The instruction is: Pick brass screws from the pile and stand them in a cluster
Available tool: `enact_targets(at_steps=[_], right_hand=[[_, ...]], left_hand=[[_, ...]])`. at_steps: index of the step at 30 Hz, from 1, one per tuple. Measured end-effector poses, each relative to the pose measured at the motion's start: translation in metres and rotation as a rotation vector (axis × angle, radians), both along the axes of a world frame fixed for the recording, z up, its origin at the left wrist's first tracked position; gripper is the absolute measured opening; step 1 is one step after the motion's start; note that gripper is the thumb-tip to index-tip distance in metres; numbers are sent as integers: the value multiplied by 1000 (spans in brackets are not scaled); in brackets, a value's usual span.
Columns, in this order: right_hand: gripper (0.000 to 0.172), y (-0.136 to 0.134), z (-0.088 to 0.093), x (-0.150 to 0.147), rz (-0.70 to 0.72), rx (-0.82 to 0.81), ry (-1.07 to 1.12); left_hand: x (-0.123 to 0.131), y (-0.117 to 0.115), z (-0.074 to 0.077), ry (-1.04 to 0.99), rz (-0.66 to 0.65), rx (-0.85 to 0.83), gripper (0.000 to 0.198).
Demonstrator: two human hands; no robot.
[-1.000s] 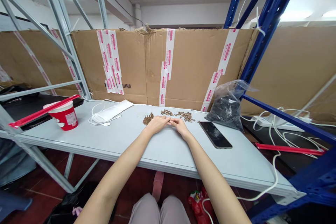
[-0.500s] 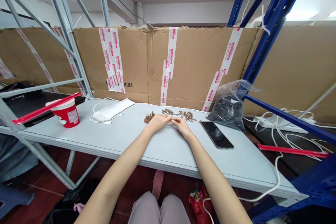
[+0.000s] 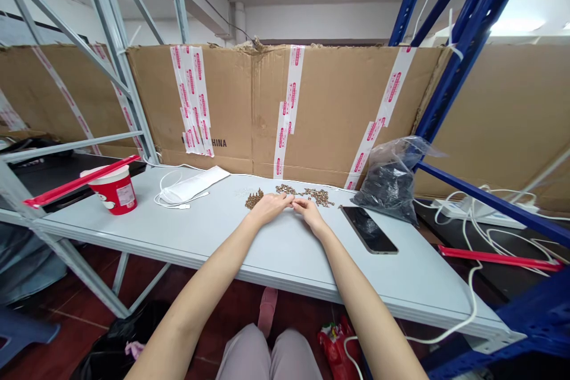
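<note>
My left hand (image 3: 272,206) and my right hand (image 3: 307,212) meet fingertip to fingertip above the light grey table (image 3: 196,228). Both are closed in a pinch, and whatever sits between the fingers is too small to make out. Beside my left hand stands a cluster of small bronze-coloured pointed pieces (image 3: 253,198). Just beyond my fingers lie two loose heaps of tiny brass-coloured metal parts, a smaller heap (image 3: 285,189) and a wider heap (image 3: 317,195). A faint scatter of clear bits (image 3: 244,192) shows behind the pointed pieces.
A black phone (image 3: 369,230) lies right of my hands, before a clear bag of black pieces (image 3: 386,184). To the left are a white packet with a cable (image 3: 196,185) and a red cup (image 3: 116,193). A cardboard wall (image 3: 231,107) closes off the back.
The view has shifted very slightly. Both hands keep almost the same place and pinch, fingertips still together.
</note>
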State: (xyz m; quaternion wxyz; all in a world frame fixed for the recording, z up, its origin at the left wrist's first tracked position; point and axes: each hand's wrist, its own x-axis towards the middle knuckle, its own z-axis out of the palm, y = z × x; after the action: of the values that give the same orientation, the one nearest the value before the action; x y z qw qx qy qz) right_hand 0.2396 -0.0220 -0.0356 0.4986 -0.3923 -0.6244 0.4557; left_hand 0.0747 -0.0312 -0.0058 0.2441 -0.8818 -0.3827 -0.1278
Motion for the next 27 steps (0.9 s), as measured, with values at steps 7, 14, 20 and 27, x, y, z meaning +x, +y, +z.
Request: enact_targets(at_steps=[7,14,20,27], right_hand=[[26,0,0,-1,-3,-2,1],[27,0,-1,-2,-15,9,4],[28,2,-2,-2,-43,12,2],[30,7,-3,3,-158,-7,119]], left_hand=[[1,0,-1,6,23,-65,15],[0,1,0,-49,34,-75,15],[0,1,-1,-111,22,-74,19],[-8,5,7,-565,122,32,30]])
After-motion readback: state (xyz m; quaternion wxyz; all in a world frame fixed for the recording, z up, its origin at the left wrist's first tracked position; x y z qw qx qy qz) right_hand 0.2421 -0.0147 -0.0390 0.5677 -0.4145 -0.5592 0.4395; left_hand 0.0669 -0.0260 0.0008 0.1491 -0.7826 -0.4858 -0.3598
